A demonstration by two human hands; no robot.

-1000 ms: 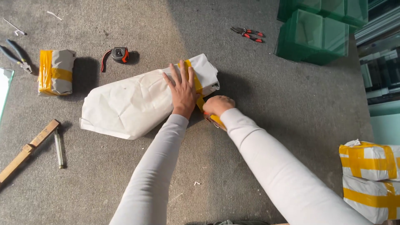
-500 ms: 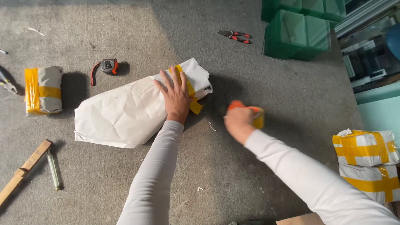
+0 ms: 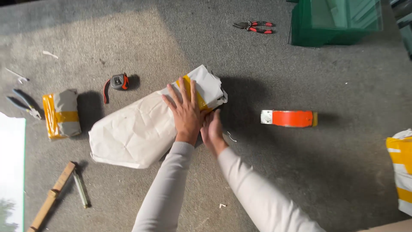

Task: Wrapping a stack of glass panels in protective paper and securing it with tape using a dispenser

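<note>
A long bundle wrapped in white paper (image 3: 133, 129) lies on the grey carpeted surface, with a band of yellow tape (image 3: 194, 92) around its right end. My left hand (image 3: 185, 112) lies flat on that taped end, fingers spread. My right hand (image 3: 211, 131) presses against the bundle's near edge just beside it, holding nothing. An orange tape dispenser (image 3: 288, 118) lies on the surface to the right, apart from both hands.
A small taped parcel (image 3: 61, 113), a tape measure (image 3: 117, 81) and pliers (image 3: 21, 103) lie to the left. Red-handled pliers (image 3: 254, 26) and a green crate (image 3: 334, 21) are at the back. A wooden stick (image 3: 49, 197) lies front left, a taped parcel (image 3: 401, 172) at right.
My right hand set the orange tape dispenser down on the right and came back to the bundle's taped end. My left hand stayed on the bundle.
</note>
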